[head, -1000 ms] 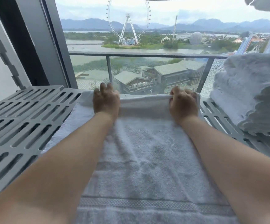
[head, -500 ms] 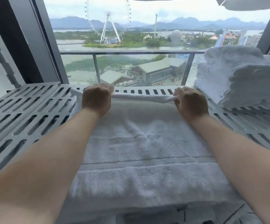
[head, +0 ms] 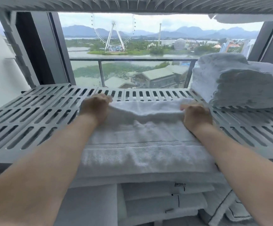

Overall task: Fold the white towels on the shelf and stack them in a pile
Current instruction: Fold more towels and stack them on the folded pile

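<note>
A white towel (head: 142,144) lies spread on the grey slatted shelf (head: 34,115), its near end hanging over the front edge. My left hand (head: 95,106) grips the towel's far left corner. My right hand (head: 197,114) grips the far right corner. The far edge between them is lifted and sags slightly in the middle. A pile of folded white towels (head: 240,82) stands on the shelf at the right, close to my right hand.
Another slatted shelf (head: 132,4) runs overhead, with white cloth (head: 237,18) at its right. Below the front edge lie more folded white linens (head: 165,201). A window with a railing (head: 132,59) stands behind the shelf.
Both hands have drawn the towel's far edge toward me, off the back of the shelf. The view has tilted up, so the overhead shelf and lower linens show.
</note>
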